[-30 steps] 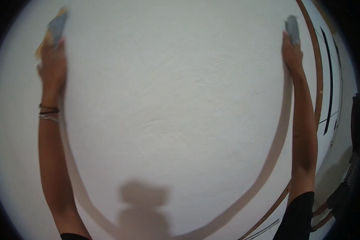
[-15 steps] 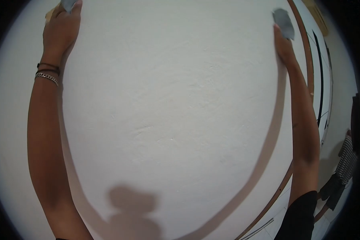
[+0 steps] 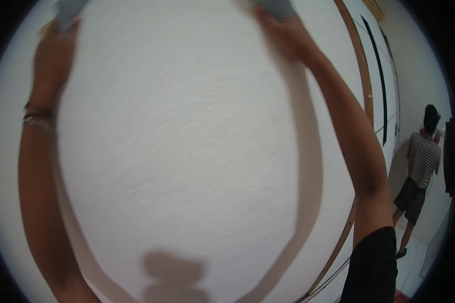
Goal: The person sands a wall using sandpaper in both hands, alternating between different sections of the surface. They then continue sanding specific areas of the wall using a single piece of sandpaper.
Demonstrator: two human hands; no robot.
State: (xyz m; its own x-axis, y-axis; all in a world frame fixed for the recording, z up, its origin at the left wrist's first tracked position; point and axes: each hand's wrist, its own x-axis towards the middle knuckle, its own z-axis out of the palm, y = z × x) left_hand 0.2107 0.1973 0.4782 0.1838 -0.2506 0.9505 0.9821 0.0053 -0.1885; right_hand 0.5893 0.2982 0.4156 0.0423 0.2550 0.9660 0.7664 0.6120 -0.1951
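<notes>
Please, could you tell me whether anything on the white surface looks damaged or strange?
Yes, slightly. The white surface has small nicks and faint ripples across its middle, so it looks uneven there. The brown strip along its right side looks bowed, though this may be only lens distortion. I see nothing spilled.

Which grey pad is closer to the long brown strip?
The pad in the right hand; the other pad, in the left hand, is farther from the strip, across the white surface.
</notes>
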